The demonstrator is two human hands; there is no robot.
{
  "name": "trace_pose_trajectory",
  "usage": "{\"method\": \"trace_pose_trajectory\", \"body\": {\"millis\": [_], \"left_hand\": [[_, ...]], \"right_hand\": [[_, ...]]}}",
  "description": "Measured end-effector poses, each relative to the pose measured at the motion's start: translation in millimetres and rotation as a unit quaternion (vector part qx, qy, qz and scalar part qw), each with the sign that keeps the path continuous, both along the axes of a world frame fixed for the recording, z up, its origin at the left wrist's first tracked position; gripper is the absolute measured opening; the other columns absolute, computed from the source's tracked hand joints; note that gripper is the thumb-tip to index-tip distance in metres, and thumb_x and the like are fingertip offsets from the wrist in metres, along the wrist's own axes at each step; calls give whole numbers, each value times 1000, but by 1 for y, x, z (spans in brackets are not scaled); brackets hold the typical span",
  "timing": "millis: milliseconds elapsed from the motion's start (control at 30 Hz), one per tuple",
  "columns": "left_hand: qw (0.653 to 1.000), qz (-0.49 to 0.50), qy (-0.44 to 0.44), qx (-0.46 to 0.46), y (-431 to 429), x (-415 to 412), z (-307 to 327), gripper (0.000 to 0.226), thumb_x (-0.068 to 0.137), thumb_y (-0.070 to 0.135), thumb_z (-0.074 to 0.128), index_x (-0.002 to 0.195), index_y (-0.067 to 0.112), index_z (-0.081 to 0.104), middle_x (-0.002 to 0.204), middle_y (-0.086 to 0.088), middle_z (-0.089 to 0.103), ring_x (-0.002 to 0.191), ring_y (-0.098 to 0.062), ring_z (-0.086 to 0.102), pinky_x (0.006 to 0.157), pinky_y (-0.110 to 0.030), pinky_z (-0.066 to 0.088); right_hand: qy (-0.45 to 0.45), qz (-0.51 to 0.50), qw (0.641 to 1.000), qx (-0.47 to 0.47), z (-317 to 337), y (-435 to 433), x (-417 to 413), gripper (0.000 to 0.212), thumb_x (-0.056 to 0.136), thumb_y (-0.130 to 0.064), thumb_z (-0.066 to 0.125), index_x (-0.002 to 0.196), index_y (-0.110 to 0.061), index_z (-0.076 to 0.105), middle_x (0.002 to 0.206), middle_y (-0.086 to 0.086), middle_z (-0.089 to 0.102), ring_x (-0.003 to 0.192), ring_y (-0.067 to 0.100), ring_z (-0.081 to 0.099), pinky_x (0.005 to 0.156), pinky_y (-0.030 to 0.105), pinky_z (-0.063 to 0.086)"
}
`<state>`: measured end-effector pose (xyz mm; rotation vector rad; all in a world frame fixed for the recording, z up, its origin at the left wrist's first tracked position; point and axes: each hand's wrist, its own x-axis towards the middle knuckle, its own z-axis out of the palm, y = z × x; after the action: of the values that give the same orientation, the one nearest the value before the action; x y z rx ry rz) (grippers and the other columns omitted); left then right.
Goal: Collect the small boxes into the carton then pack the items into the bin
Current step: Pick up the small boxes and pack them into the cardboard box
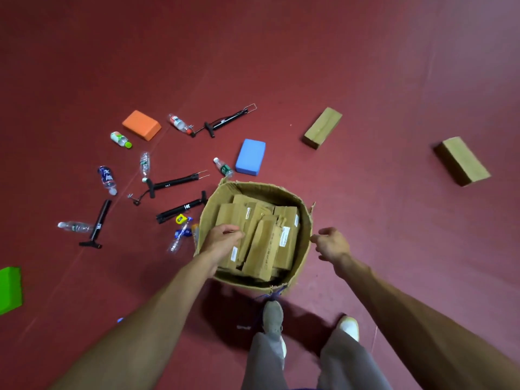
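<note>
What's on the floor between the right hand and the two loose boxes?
Nothing. In the head view only bare red floor separates the right hand from the nearer box and the farther box.

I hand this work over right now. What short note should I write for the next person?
Left hand: inside the carton, on the small boxes; grip unclear.
Right hand: at the carton's right rim; grip unclear.
Done: many small boxes lie in the carton.
Left to do: two brown boxes lie on the floor to the right; bottles, pumps and foam blocks lie to the left, unpacked. No bin in view.
</note>
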<state>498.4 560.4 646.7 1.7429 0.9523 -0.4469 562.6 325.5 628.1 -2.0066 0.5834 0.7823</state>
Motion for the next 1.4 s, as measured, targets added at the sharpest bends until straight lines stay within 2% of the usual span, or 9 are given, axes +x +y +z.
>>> {"method": "trace_pose_trajectory", "body": {"millis": [167,333,600,700,900,1000,1167,1300,1400], "left_hand": [[996,-80,-34,-11,-65,60,38,28,86,22,64,113,17,64,108,0,67,99,-15,65,96,-33,47],[990,-93,-102,30,-150,138,75,25,79,31,71,101,21,68,102,7,66,98,-10,59,83,-23,43],[990,-74,-113,27,-300,258,115,29,85,36,62,99,13,70,94,-2,67,92,-20,61,79,-25,45],[991,-74,-107,13,-331,289,123,31,81,37,62,94,10,71,88,-4,65,83,-19,58,81,-25,46],[990,-95,-92,52,-332,354,116,44,64,45,58,88,11,71,95,-5,71,96,-26,65,98,-40,47],[991,-91,-83,53,-319,395,100,47,61,46,55,87,9,70,94,-7,69,94,-28,64,93,-37,47],[993,-88,-73,26,-281,493,54,15,81,35,61,75,21,61,94,-5,67,93,-25,62,90,-35,46],[995,-82,-56,0,-233,601,6,16,89,26,58,96,13,64,90,-7,66,82,-22,61,68,-21,44],[996,-91,-20,-7,-190,681,-33,11,88,27,58,82,19,64,82,-3,66,78,-21,63,74,-26,48]], "right_hand": [[-43,-29,998,41,20,-60,46,15,82,-26,64,91,-14,62,87,4,64,89,27,62,89,46,54],[-57,-49,995,71,37,-147,109,28,83,-16,63,111,-17,63,103,8,64,95,25,63,69,33,55],[-87,-82,992,34,52,-328,196,6,84,-15,61,81,-13,66,84,12,63,78,27,61,74,38,56],[-92,-80,992,42,54,-355,231,13,85,-13,59,72,-13,62,80,12,61,76,26,58,70,36,53],[-90,-51,993,61,49,-351,297,8,86,-13,58,86,-9,65,78,10,60,75,24,57,68,34,50],[-69,-25,995,67,40,-342,334,6,86,-11,58,83,-11,63,78,10,59,74,23,55,67,32,47],[-26,-7,998,48,8,-307,427,9,85,-8,58,79,-14,62,79,10,59,75,24,56,66,31,47],[1,0,999,50,-31,-246,538,7,86,-8,57,91,-10,62,83,10,60,76,23,58,68,32,47],[31,-9,997,69,-68,-192,625,12,89,-7,55,100,-9,59,86,8,59,78,23,57,70,33,46]]}}
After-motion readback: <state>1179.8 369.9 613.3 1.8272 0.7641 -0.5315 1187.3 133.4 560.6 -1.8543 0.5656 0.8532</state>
